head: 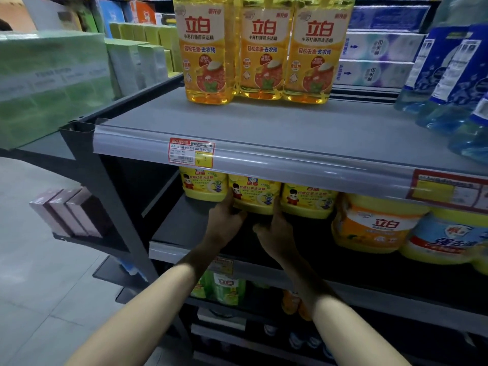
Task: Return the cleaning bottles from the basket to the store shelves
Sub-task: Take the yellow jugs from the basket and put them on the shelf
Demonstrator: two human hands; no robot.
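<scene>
Reaching into the 2nd shelf, we have both hands at the middle yellow bottle. It stands upright in a row of 3, btwn the left yellow bottle and the right yellow bottle, just beside both. Our left hand grips its lower L corner: one digit runs up the L edge, the other fingers curl in at the base. Our right hand is looser. One straight finger lies up the bottle's R edge, in the gap w/ the right yellow bottle, and the thumb sticks out to the L below the base, apart from it. The rest of its fingers are hidden behind the hand, so we can't tell how they lie.

The tops of the row are cut off by the top shelf's front rail, which carries a red-and-yellow price tag. On the top shelf, 3 tall orange-yellow bottles stand side by side, w/ blue bottles at far R. On the 2nd shelf, R of the row, an orange-label jug and a blue-label jug sit touching. Green bottles show on the shelf below, btwn our forearms. Green boxes fill the rack to the L.
</scene>
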